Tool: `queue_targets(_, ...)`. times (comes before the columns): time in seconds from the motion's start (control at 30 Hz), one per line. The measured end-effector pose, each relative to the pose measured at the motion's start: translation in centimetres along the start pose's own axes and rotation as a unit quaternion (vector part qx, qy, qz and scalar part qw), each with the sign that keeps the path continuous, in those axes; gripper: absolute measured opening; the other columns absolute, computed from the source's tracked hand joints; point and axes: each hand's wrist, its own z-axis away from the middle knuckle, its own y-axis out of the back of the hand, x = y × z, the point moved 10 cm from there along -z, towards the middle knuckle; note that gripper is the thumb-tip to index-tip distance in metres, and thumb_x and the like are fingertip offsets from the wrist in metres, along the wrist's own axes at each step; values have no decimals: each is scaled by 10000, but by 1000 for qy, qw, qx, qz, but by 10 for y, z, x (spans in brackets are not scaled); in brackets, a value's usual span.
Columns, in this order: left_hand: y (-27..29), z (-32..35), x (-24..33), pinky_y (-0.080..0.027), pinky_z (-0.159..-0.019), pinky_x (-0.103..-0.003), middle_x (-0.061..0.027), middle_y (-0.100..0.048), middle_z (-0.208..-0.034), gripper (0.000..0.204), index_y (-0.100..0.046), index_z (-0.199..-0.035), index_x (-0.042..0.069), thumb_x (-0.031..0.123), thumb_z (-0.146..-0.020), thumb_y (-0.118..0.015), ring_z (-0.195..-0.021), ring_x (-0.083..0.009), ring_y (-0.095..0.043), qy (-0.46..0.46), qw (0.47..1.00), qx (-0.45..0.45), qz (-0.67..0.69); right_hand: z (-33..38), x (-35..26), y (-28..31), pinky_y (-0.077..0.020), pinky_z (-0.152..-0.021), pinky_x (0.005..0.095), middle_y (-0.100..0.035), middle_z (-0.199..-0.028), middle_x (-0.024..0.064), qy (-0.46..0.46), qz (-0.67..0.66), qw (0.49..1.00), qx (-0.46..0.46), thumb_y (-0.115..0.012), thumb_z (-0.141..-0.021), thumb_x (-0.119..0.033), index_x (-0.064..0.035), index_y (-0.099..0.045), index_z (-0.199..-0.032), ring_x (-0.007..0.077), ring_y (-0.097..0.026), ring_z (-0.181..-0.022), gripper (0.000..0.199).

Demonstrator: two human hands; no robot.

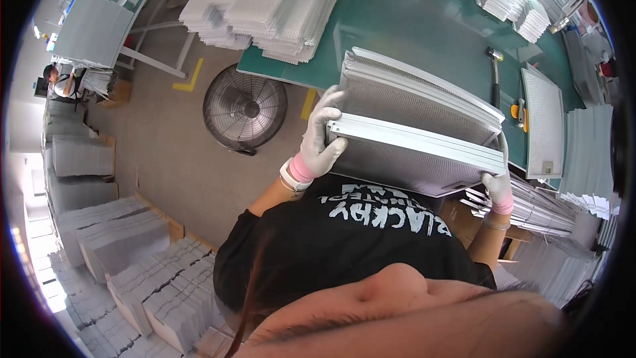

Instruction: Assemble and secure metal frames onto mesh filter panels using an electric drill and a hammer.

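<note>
Between my gloved hands is a small stack of silver-framed mesh panels [417, 142], held upright on edge in front of my body. My left hand [321, 136] grips its left end, with the thumb on the near side and the fingers bent around the frame. At the right end my right hand [498, 182] closes on the corner, thumb in front; its other fingers are partly hidden behind the frames. Just beyond stands a second group of framed mesh panels [424, 93], leaning on edge at the green table [411, 20].
Several white mesh sheets [265, 0] are piled at the table's left. On the right lie a hammer [495, 73], an orange-handled tool [521, 117] and a single framed panel [544, 119]. A floor fan [245, 109] stands left; stacked panels [126, 235] line the lower left. Another person [66, 84] is far left.
</note>
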Motion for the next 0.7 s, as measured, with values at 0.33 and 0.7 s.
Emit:
queue_targets(0.33, -5, 0, 2, -494, -879, -427, -207, -631, -1089, 469, -620, -1033, 50, 478, -1049, -428, -992, -299, -624, 90, 937, -102, 323, -65, -156, -16, -259, -1188, 462, -363, -1540, 243, 172, 288, 930, -152, -770, -730, -471, 4, -350, -1511, 363, -358, -1438, 1006)
queue_targets(0.7, -6, -53, 20, -387, -1068, -482, -179, -539, -1304, 683, -577, -1263, 8, 276, -712, -877, -1247, -366, -497, -59, 981, -159, -100, -133, -162, -178, -434, -1057, 442, -578, -1275, 227, 327, 408, 815, -251, -693, -836, -243, -25, -582, -1281, 382, -545, -1221, 508)
